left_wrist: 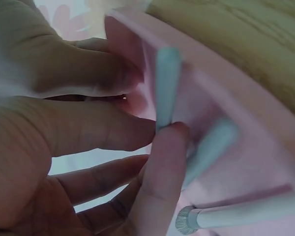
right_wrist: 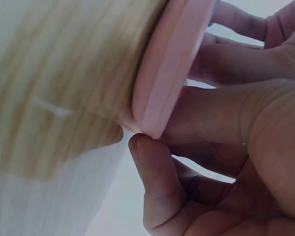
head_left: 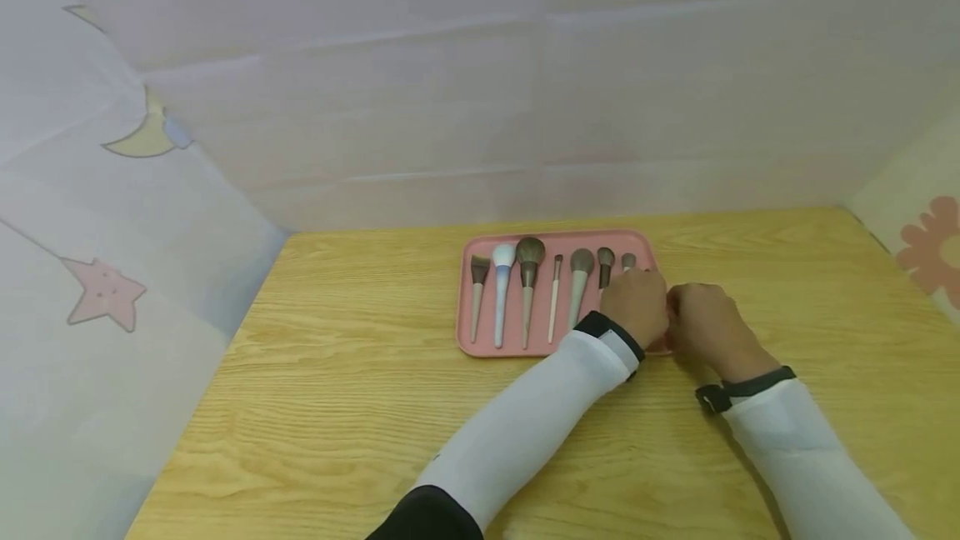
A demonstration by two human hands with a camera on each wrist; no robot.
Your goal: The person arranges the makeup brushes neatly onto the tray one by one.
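A pink tray (head_left: 487, 347) lies on a wooden tabletop (head_left: 337, 407), with makeup brushes (head_left: 528, 290) laid side by side in it, bristles pointing away from the person. At the tray's right end the left hand (head_left: 636, 307) has its fingers (left_wrist: 162, 172) curled onto a pale brush handle (left_wrist: 166, 83), apparently setting it into line. The right hand (head_left: 705, 325) pinches the tray's rim, seemingly to steady it. A pale printed curtain (head_left: 112, 290) hangs around the tabletop.
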